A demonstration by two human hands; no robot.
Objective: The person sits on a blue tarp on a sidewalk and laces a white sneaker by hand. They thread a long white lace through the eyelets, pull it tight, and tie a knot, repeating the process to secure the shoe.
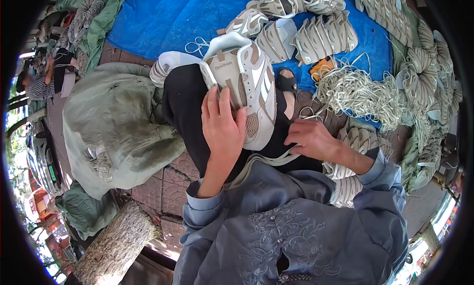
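Observation:
An unlaced sneaker (259, 95) in beige, white and tan mesh rests on my black-trousered lap, its toe pointing toward me. My left hand (220, 124) lies over its tongue, fingers stretched out and thumb apart on the mesh side. Right of the toe, my right hand (313, 138) is closed in a pinch beside my knee. Pale flat shoelaces (264, 159) run across my lap to its fingers, which seem to grip them; the fingertips are partly hidden. Behind my left knee a second pale shoe (170, 63) shows in part.
A blue tarp (158, 18) carries stacked shoe uppers (323, 36), a tangled heap of laces (360, 95) and an orange object (323, 68). More bundled uppers (422, 73) line the right. A grey-green sack (116, 117) bulges at left, near a stone block (118, 240).

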